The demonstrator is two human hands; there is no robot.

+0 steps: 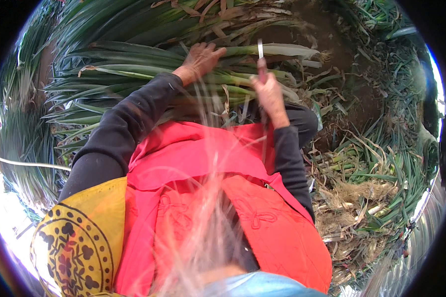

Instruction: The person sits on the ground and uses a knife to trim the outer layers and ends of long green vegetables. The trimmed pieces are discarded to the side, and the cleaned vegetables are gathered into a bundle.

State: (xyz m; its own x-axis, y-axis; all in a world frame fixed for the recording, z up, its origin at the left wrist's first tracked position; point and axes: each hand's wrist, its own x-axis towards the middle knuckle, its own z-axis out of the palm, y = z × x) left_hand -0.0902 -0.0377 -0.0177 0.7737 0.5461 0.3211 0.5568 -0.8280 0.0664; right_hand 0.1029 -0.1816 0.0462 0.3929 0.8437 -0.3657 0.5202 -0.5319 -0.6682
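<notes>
A leek [282,50] with a pale stalk and a rooted end lies sideways on top of a leafy pile. My left hand [201,61] is curled over its green part, the fingertips partly hidden. In my right hand [270,92] is a knife [261,55] with a reddish handle. Its short pale blade points away from me and crosses close to the stalk; contact cannot be made out. Several more leeks [133,70] lie below my hands, their leaves to the left and stalks to the right.
Beyond my hands lies another leek heap [152,22]. More leeks [26,126] stand along the left. Brown soil [342,81] shows at right, beside leaf scraps and a rooty heap [356,200]. A pink apron [204,152] covers my lap. Blurred strands of hair cross the middle.
</notes>
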